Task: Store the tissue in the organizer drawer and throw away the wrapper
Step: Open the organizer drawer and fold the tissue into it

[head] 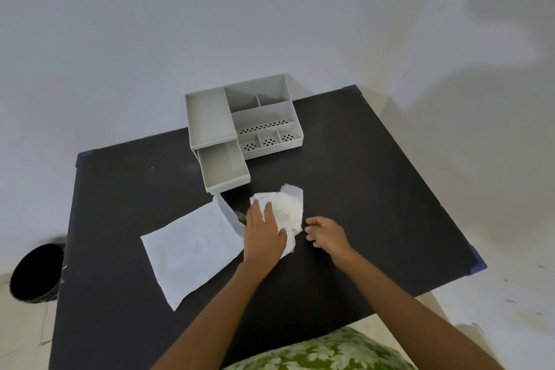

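A white tissue (286, 209) lies bunched on the black table (375, 189), just in front of the grey organizer (264, 111). The organizer's lower drawer (223, 167) is pulled out and holds nothing. My left hand (262, 233) lies flat on the tissue's left part, thumb over its near edge. My right hand (326, 233) hovers just right of the tissue, fingers loosely curled, nothing in it. A flat pale wrapper (192, 249) lies on the table left of my left hand, its far flap standing up.
A black round bin (37, 272) stands on the floor beside the table's left edge. The organizer's top has several open compartments with perforated floors. Bare white wall lies behind the table.
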